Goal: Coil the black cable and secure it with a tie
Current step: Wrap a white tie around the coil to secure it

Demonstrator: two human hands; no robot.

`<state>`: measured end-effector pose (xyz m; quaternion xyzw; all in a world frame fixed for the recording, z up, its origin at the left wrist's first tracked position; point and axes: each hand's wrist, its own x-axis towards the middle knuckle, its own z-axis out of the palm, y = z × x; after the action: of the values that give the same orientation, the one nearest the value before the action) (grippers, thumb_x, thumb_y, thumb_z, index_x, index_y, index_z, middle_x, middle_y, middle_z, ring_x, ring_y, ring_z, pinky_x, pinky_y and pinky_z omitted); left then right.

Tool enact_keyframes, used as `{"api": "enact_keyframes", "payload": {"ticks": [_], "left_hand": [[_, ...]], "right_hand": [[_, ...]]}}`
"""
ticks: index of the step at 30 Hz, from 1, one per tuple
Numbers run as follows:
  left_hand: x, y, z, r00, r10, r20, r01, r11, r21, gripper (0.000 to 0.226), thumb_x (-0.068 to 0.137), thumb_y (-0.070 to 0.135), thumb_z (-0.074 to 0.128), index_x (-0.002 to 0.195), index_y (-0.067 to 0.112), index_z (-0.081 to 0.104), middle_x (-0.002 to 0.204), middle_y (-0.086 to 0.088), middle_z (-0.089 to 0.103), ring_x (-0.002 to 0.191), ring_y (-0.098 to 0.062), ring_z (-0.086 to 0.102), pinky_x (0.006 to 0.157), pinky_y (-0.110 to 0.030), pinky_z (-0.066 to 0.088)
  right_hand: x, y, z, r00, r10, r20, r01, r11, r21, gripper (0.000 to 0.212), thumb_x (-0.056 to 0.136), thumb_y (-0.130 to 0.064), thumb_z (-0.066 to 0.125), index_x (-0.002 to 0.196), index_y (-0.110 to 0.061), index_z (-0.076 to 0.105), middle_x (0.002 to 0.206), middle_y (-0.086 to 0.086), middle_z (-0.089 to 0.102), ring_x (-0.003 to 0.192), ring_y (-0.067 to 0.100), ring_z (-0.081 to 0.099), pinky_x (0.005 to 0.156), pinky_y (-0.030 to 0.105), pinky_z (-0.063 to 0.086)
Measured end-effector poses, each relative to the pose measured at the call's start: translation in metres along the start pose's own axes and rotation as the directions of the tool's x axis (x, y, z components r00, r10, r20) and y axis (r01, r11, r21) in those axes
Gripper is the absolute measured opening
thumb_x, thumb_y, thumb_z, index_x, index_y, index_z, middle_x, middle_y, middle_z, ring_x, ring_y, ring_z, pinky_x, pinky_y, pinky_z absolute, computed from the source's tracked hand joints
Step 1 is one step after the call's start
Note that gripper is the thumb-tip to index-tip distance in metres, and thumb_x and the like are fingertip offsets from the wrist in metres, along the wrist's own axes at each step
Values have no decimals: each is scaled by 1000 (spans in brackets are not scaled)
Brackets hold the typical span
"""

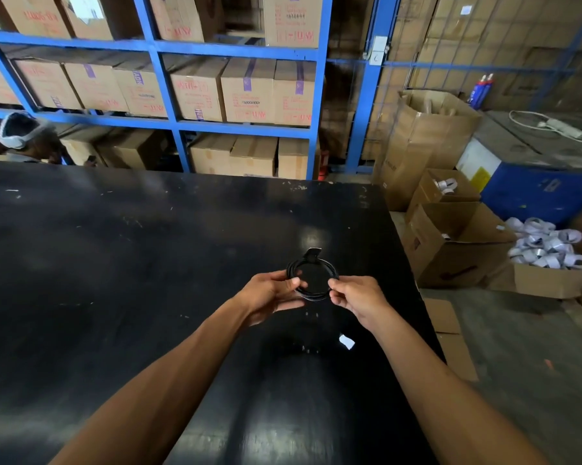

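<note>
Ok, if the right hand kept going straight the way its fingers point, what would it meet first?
The right hand points left across the black cable it pinches, so past the coil it would probably meet the left hand gripping the opposite side.

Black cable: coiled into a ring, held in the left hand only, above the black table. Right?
Not quite. The head view shows both hands on the coiled black cable: left hand and right hand each pinch a side. It is coiled, above the black table.

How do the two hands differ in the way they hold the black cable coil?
The left hand lies palm-up, partly under the black cable coil, thumb on its left edge; the right hand shows its back and pinches the right edge. Both hold the coil above the black table.
</note>
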<state>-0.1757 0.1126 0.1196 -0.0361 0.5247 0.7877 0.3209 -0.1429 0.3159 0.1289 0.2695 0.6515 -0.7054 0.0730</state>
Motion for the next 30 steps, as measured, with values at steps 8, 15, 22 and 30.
{"api": "enact_keyframes", "payload": {"ticks": [8,15,22,30], "left_hand": [[29,-31,1,969,-56,-242,75,995,70,8,88,-12,62,92,-6,66,88,-17,72,77,-25,74,74,-33,63],[53,-64,-11,916,-108,-387,148,986,75,7,87,-12,65,87,-5,67,89,-18,70,79,-27,72,72,-34,63],[70,-84,-16,891,-167,-421,197,980,29,8,86,-12,66,88,-5,67,89,-18,70,79,-27,72,71,-33,63],[81,-91,-19,887,-235,-398,225,972,-73,10,87,-13,65,92,-4,66,96,-19,70,91,-30,71,72,-33,64]], "right_hand": [[17,20,-16,998,-12,-69,6,996,-88,16,97,-23,67,110,-12,69,100,8,72,81,18,74,65,26,61],[42,74,-54,988,-44,-149,-103,529,-842,25,91,-35,69,112,-20,72,114,3,73,105,23,68,91,39,57],[63,103,-44,991,-117,62,91,257,-962,34,93,-27,66,127,-25,63,132,6,51,116,25,58,91,39,52],[88,110,-45,965,-123,233,241,52,-969,21,98,-28,61,115,-27,74,127,2,61,115,24,56,89,35,50]]}}
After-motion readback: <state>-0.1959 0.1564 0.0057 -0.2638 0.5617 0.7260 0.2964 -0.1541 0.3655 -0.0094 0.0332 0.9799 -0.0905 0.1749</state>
